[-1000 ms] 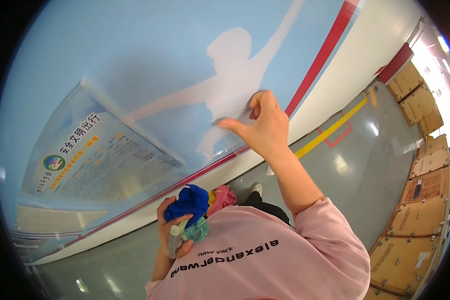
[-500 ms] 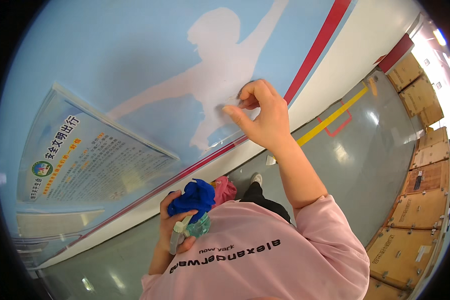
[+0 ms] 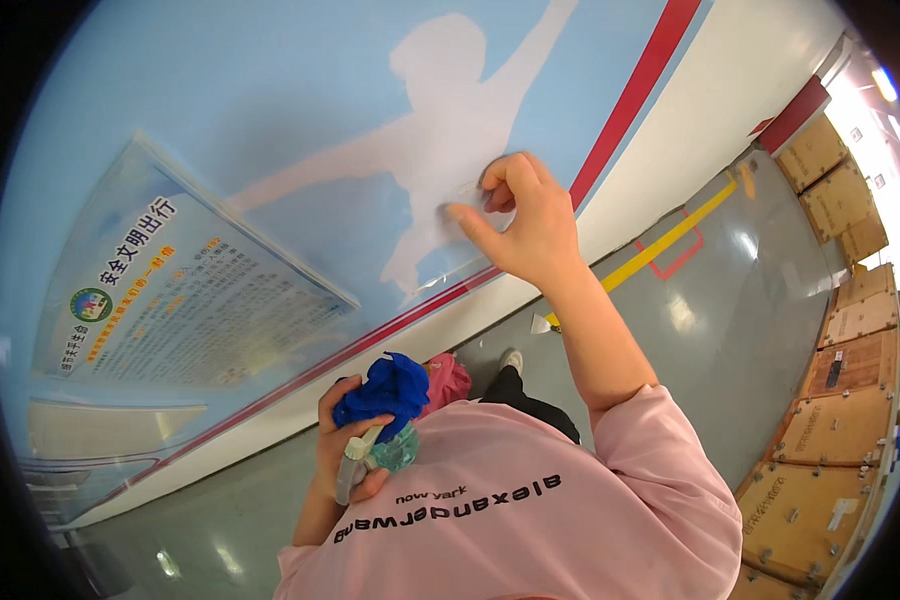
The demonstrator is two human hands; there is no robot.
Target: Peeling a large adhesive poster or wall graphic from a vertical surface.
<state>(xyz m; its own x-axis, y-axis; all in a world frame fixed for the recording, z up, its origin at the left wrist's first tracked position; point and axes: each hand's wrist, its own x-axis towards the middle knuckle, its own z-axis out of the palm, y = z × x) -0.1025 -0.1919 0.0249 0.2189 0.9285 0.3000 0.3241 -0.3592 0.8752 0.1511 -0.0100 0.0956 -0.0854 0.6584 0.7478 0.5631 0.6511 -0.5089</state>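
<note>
My right hand [image 3: 525,220] is raised to the blue wall panel [image 3: 300,80], over the pale figure printed on it. Its fingers are curled and the thumb stands apart from them; nothing shows in the gap. Faint, shiny, film-like marks lie on the panel around the fingertips. Lower down, in front of my shirt, my left hand [image 3: 335,430] is closed round a crumpled blue cloth [image 3: 385,390] together with what looks like a spray bottle [image 3: 398,450], translucent green with a pale grey head. The cloth covers part of the bottle.
A printed notice [image 3: 185,290] in a clear sleeve is fixed to the panel at left. Behind the cloth is a pink bag-like thing [image 3: 448,383]. A small pale flat piece [image 3: 541,323] shows beside my right forearm. Wooden crates [image 3: 810,510] line the right, past a yellow floor line [image 3: 670,238].
The view has shifted slightly. My right hand stays at nearly the same spot on the panel, its thumb and fingers a little differently set. My left hand keeps its hold.
</note>
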